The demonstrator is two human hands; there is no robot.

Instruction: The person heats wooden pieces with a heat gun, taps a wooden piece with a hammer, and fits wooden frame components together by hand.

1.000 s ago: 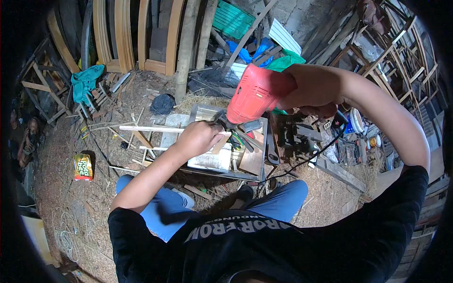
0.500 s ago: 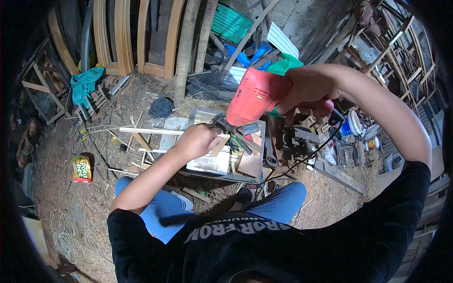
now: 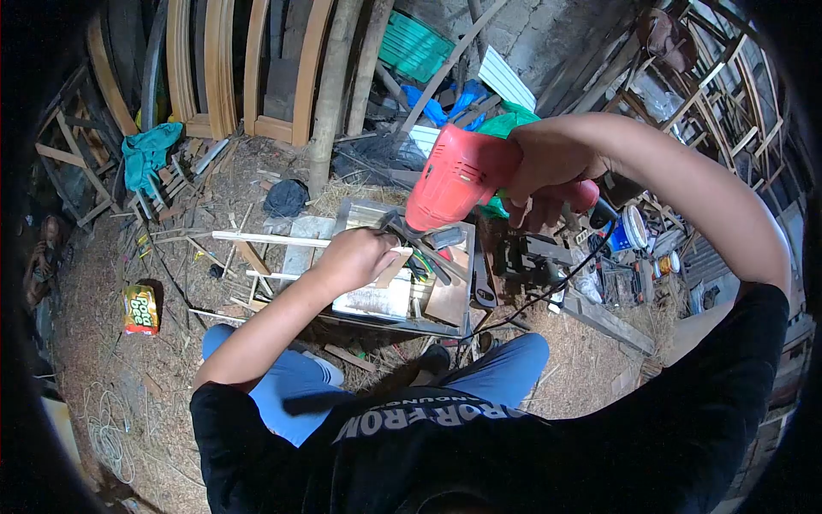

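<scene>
The person sits at the table (image 3: 390, 325), knees at its near edge. The right hand (image 3: 552, 167) is curled round the grip of the red drill (image 3: 454, 180), which is above the table's far right part, nose pointing down. The cord (image 3: 548, 291) runs from the grip down to the table's right side. The left hand (image 3: 355, 257), fingers bent and thumb pressed in, pinches the strip (image 3: 265, 239) close to the drill's nose; whether the nose touches the wood cannot be told. The strip juts out past the table's left side. The packet (image 3: 141, 310) lies on the ground well left of the table, the black bag (image 3: 286, 198) beyond its far left corner, and the bucket (image 3: 632, 230) to its right.
</scene>
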